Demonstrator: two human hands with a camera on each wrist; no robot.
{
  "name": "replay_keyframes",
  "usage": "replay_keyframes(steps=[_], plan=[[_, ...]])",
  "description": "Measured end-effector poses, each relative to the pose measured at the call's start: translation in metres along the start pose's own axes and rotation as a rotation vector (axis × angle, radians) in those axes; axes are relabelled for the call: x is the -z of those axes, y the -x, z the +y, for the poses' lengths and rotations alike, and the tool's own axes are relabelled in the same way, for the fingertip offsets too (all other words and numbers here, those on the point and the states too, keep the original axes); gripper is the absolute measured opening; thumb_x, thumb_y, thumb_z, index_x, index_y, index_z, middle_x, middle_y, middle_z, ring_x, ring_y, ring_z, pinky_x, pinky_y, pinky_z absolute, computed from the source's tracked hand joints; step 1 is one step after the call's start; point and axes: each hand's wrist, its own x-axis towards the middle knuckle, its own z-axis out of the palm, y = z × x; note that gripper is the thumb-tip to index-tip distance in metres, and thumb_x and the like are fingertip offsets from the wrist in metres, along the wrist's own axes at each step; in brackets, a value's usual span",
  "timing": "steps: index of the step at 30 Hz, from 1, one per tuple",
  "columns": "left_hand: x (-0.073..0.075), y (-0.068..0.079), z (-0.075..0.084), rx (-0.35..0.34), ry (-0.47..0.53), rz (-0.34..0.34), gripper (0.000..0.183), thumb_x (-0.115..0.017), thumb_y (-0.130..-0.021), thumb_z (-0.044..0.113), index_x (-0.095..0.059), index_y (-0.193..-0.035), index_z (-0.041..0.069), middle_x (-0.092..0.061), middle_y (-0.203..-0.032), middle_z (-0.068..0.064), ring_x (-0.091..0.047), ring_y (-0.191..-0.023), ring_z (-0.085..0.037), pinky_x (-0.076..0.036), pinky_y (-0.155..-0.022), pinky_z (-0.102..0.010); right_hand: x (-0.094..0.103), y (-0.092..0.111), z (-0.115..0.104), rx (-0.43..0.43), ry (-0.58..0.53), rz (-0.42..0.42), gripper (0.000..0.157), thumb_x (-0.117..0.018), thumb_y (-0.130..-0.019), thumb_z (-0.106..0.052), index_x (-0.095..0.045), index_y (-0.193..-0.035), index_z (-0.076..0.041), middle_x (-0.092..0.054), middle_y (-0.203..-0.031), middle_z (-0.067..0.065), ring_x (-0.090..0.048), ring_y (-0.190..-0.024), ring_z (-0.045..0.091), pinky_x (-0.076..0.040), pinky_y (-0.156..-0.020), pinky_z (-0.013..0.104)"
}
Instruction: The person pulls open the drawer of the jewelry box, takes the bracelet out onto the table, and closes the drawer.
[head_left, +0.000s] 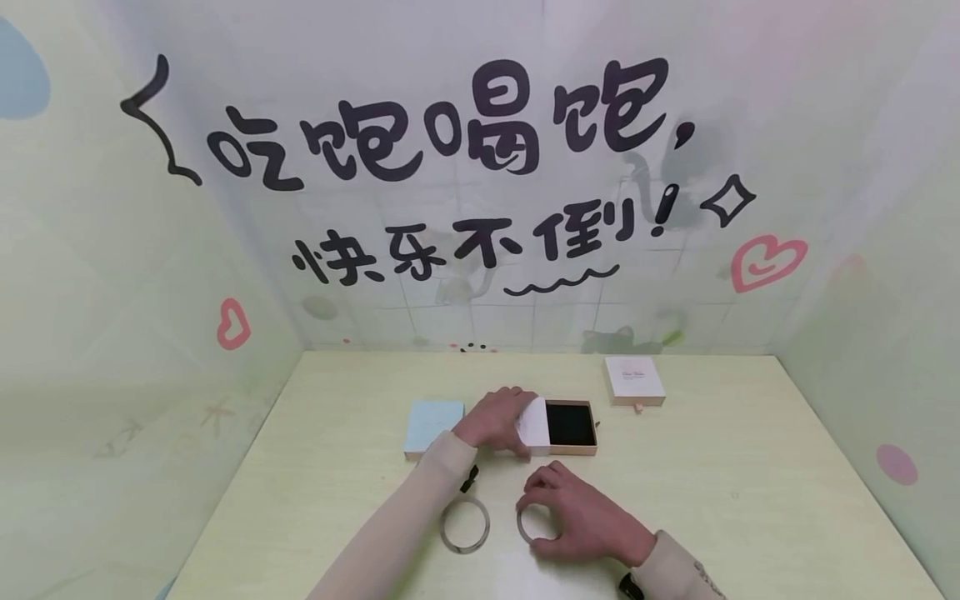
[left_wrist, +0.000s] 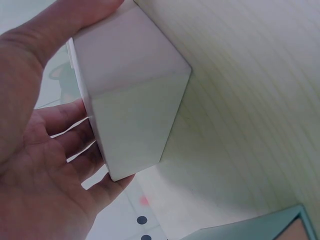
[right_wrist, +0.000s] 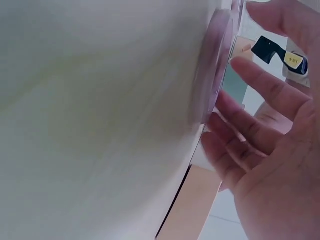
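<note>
My left hand (head_left: 497,423) grips the white sleeve (head_left: 536,427) of a small drawer box, thumb on the near side and fingers on the far side. Out of its right end sticks the drawer (head_left: 572,451), lined with a black pad (head_left: 570,424). Nearer to me, my right hand (head_left: 588,517) arches over a pale bangle (head_left: 520,527) lying flat on the table. Its thumb and fingers span the ring; in the right wrist view the fingers (right_wrist: 260,122) are loosely bent at the bangle's edge (right_wrist: 216,60), the thumb apart from it. A second bangle (head_left: 465,551) lies to the left.
Beside my left hand sits a light blue box (head_left: 435,421), partly behind the wrist. Another white box (head_left: 634,380) with a small pull tab (head_left: 638,408) stands at the back right. Printed walls (head_left: 480,325) close in the pale wooden table (head_left: 720,483) behind and at both sides.
</note>
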Motion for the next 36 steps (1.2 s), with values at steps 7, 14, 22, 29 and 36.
replay_keyframes(steps=[7,14,22,29,36], plan=[[0.003,0.003,0.003,-0.005,-0.002,0.005,0.092,-0.096,-0.068,0.036,-0.052,-0.147,0.019,-0.063,-0.127,-0.001,-0.055,-0.107,-0.018,-0.048,-0.096,-0.036,0.003,0.001,0.007,0.051,-0.002,0.04,0.029,-0.083,-0.079,-0.031,-0.075,-0.106,-0.026,-0.066,-0.115,-0.01,-0.057,-0.115,0.011,-0.046,-0.11,0.041],[0.004,0.002,0.003,-0.015,-0.001,0.014,0.09,-0.096,-0.067,0.034,-0.054,-0.145,0.019,-0.064,-0.127,-0.002,-0.056,-0.108,-0.018,-0.049,-0.095,-0.036,0.016,-0.004,0.017,0.043,-0.043,0.13,0.029,-0.084,-0.079,-0.021,-0.074,-0.105,-0.015,-0.066,-0.114,-0.006,-0.062,-0.114,0.013,-0.033,-0.119,0.058],[0.002,0.001,0.002,-0.013,-0.001,0.015,0.092,-0.097,-0.065,0.035,-0.054,-0.145,0.019,-0.064,-0.125,-0.001,-0.056,-0.106,-0.017,-0.049,-0.091,-0.034,0.032,-0.01,0.033,-0.033,-0.124,0.225,0.031,-0.084,-0.08,-0.018,-0.075,-0.11,-0.013,-0.066,-0.118,-0.004,-0.058,-0.115,0.013,-0.041,-0.112,0.05],[0.003,0.002,0.003,-0.002,0.004,0.005,0.094,-0.097,-0.067,0.035,-0.052,-0.147,0.019,-0.063,-0.127,-0.001,-0.054,-0.107,-0.017,-0.048,-0.094,-0.035,0.049,-0.011,0.047,-0.203,-0.151,0.282,0.034,-0.083,-0.082,-0.017,-0.075,-0.115,-0.013,-0.066,-0.129,0.006,-0.057,-0.124,0.024,-0.051,-0.1,0.047],[0.004,0.003,0.004,0.001,0.013,0.013,0.095,-0.097,-0.066,0.034,-0.052,-0.148,0.019,-0.063,-0.129,-0.001,-0.054,-0.109,-0.017,-0.048,-0.097,-0.036,0.059,-0.011,0.064,-0.349,-0.237,0.324,0.039,-0.079,-0.09,-0.021,-0.069,-0.125,-0.007,-0.064,-0.132,0.01,-0.06,-0.125,0.035,-0.053,-0.101,0.055]])
